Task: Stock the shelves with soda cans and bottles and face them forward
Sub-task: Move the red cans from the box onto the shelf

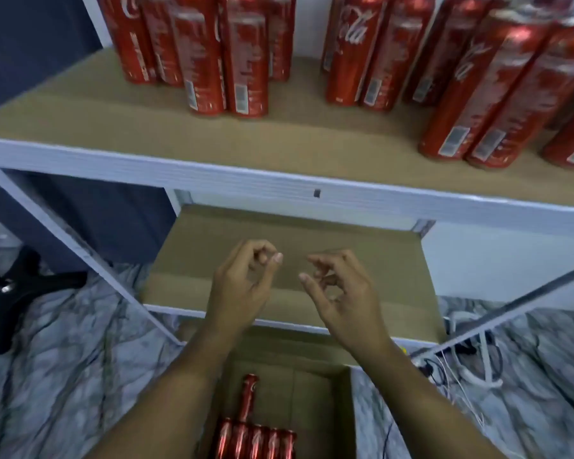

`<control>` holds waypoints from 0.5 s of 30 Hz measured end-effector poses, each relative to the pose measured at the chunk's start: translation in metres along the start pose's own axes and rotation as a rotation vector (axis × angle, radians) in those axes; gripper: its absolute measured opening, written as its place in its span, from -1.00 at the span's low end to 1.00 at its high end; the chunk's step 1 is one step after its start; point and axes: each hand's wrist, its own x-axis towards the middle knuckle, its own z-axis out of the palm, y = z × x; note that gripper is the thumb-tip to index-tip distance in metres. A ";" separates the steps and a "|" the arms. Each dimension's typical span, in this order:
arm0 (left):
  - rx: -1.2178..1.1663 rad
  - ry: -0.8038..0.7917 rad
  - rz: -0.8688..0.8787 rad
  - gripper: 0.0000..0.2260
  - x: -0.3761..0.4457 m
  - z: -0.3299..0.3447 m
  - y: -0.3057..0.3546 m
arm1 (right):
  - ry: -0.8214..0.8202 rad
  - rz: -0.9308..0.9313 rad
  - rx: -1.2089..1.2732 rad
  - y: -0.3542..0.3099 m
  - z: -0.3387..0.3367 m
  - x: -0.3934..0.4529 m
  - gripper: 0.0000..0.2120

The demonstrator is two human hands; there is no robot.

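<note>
left hand (237,286) loosely curled, empty | right hand (340,293) the same, held beside it over the bare lower shelf (362,260) | red cola cans (256,438) in cardboard box (345,409) below the wrists | more standing cola cans (226,54) on upper shelf (113,117)

Counted roughly fourteen red cans (246,64) standing on the upper shelf (279,180), some cut off by the frame. Below that shelf, one cardboard box (342,409) held six more cans (256,438). Two hands were in view.
</note>
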 end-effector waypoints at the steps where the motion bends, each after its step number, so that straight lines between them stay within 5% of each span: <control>1: 0.008 -0.065 -0.042 -0.96 -0.024 0.018 -0.022 | -0.041 0.059 -0.018 0.026 0.007 -0.023 -0.79; 11: 0.245 -0.871 -0.403 -0.80 -0.295 0.153 -0.257 | -0.438 0.676 -0.183 0.271 0.108 -0.281 -0.69; 15: 0.355 -1.080 -0.488 -0.64 -0.386 0.182 -0.332 | -0.643 0.991 -0.198 0.340 0.157 -0.374 -0.53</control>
